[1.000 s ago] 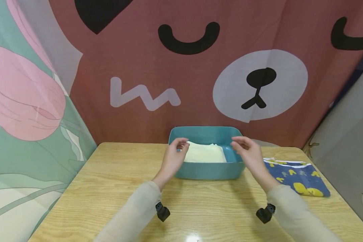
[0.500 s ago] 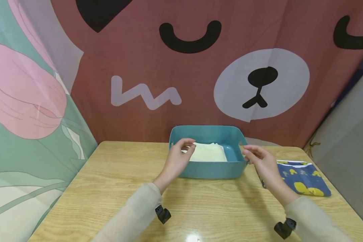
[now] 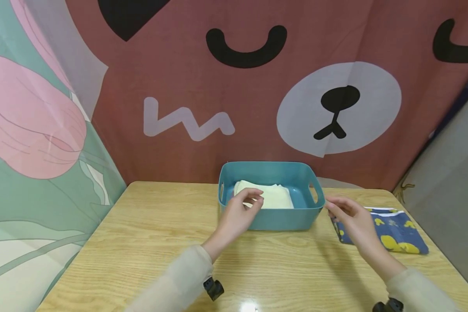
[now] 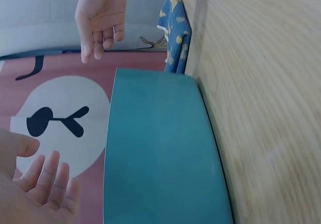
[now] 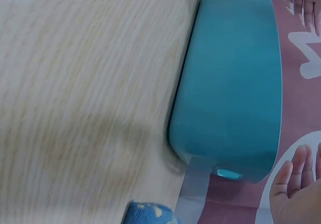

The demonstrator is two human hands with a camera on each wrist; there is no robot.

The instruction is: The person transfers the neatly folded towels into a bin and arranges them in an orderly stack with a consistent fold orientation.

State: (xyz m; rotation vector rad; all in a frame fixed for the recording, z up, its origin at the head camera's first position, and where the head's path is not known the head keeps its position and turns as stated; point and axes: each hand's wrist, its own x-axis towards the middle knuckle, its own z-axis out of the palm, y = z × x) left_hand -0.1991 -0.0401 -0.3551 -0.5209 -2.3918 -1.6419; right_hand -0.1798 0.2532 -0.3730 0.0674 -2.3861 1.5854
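A teal plastic bin (image 3: 281, 220) with handle holes in its ends stands at the back of the table. Inside it lies a folded cream cloth (image 3: 276, 197), partly covered by my left hand (image 3: 239, 213) in the head view. That hand is above the bin's front side, fingers loosely bent, holding nothing. My right hand (image 3: 356, 223) hovers just off the bin's right end, its fingers relaxed and bare. Behind that hand a folded blue cloth (image 3: 399, 229) with yellow shapes and white edging rests on the table. The left wrist view shows the bin's plain front wall (image 4: 155, 143) below both hands.
The wooden table (image 3: 160, 260) extends in front of the bin and to its left. Close behind hangs a curtain (image 3: 179, 78) printed with a bear face. Another curtain (image 3: 452, 182), greyish, borders the table's right side.
My right hand has moved right, from over the bin to outside its right end. My left hand has shifted slightly right and nearer. The bin and both cloths stay in place.
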